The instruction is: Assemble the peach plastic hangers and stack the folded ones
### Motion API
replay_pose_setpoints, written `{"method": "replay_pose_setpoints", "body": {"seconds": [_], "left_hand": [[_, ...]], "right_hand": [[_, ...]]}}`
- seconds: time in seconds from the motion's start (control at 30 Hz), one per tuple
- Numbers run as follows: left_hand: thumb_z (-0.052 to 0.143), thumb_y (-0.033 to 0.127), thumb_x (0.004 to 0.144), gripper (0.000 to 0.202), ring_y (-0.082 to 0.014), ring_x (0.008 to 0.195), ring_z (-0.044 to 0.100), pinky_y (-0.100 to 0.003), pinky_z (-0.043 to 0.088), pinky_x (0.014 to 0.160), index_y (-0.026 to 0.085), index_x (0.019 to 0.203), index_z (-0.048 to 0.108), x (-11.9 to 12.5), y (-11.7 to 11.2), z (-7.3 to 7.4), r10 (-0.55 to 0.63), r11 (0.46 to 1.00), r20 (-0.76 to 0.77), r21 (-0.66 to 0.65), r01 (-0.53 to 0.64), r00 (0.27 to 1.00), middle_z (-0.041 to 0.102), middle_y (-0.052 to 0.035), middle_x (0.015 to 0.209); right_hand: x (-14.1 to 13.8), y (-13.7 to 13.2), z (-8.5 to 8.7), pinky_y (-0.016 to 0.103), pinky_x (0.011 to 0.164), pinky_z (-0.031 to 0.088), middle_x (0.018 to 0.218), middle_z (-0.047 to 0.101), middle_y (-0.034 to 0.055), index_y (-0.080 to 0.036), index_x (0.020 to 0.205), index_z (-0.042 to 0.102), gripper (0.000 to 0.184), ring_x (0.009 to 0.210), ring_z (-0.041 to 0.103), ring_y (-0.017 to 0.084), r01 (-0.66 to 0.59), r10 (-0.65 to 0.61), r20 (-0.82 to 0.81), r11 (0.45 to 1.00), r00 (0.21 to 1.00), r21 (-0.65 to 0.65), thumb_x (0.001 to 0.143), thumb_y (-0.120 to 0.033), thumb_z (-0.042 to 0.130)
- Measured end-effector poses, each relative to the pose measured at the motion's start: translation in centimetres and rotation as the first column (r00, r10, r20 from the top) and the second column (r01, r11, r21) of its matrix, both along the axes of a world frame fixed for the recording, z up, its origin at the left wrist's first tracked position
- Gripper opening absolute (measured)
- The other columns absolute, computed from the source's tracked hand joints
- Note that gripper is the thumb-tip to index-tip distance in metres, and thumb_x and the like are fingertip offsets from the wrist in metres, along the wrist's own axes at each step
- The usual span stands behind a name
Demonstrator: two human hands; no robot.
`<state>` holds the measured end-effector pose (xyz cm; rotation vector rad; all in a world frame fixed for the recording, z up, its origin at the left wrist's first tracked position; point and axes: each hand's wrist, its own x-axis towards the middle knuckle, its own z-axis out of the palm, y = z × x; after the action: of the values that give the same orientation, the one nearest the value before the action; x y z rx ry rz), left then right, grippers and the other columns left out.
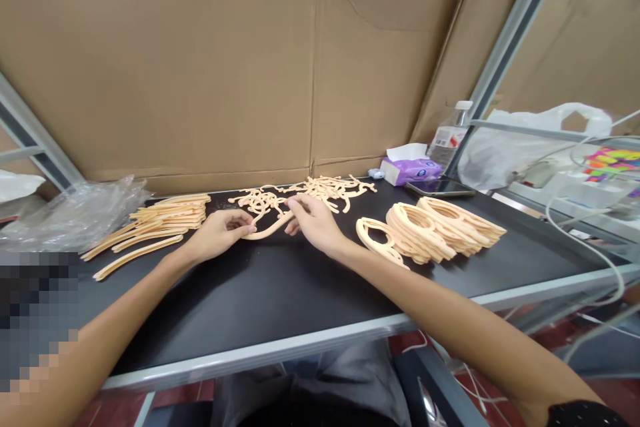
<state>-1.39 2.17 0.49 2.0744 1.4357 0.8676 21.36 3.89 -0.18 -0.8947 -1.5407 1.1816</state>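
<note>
My left hand (217, 233) and my right hand (314, 221) both pinch one curved peach-coloured plastic strip (270, 227) just above the black table (280, 293). The left fingers grip its left end, the right fingers its right end. Right behind the hands lies a tangled heap of thin peach offcuts (305, 192). A pile of long curved strips (155, 223) sits to the left of my left hand. To the right of my right hand lies a fanned stack of peach oval ring pieces (430, 227).
Crumpled clear plastic bag (70, 213) lies at the far left. Tall cardboard sheets (200, 60) wall the back. A purple tissue pack (410, 167), a water bottle (447, 137), a phone (440, 188) and a white bag (530, 140) stand at the back right, with cables (590, 247) beyond the table edge.
</note>
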Motion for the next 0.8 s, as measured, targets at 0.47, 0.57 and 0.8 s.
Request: {"method": "replay_pose_setpoints", "body": {"seconds": [0.47, 0.57, 0.8], "left_hand": [[0.07, 0.052, 0.075, 0.037, -0.0201, 0.078, 0.067, -0.032, 0.053, 0.075, 0.016, 0.084, 0.067, 2.3, -0.6, -0.4, -0.049, 0.997, 0.188, -0.045, 0.058, 0.981, 0.072, -0.0059, 0.083], [0.072, 0.05, 0.075, 0.036, -0.0203, 0.079, 0.068, -0.033, 0.054, 0.077, 0.016, 0.085, 0.066, 2.4, -0.7, -0.2, -0.07, 0.995, 0.204, -0.055, 0.083, 0.976, 0.072, -0.0056, 0.084], [0.076, 0.047, 0.073, 0.04, -0.0211, 0.079, 0.069, -0.038, 0.054, 0.084, 0.018, 0.098, 0.065, 1.6, -0.5, 0.0, -0.054, 0.99, 0.292, -0.105, 0.089, 0.955, 0.074, -0.0052, 0.081]], "right_hand": [[-0.7, -1.2, -0.3, 0.025, 0.068, 0.057, 0.069, 0.068, 0.0021, -0.011, 0.083, 0.071, 0.009, 0.064, 0.067, 0.011, -0.275, 0.274, -0.029, 0.943, 0.961, -0.19, 0.077, -0.016, 0.075], [-0.6, -1.1, -0.4, 0.027, 0.069, 0.058, 0.065, 0.068, 0.0013, -0.012, 0.077, 0.072, 0.012, 0.063, 0.066, 0.012, -0.283, 0.283, -0.03, 0.94, 0.959, -0.188, 0.071, -0.018, 0.079], [0.1, -0.5, 0.1, 0.022, 0.06, 0.051, 0.059, 0.066, -0.0017, -0.014, 0.075, 0.071, 0.012, 0.055, 0.061, 0.01, -0.116, 0.134, 0.187, 0.988, 0.973, -0.106, 0.068, -0.005, 0.066]]}}
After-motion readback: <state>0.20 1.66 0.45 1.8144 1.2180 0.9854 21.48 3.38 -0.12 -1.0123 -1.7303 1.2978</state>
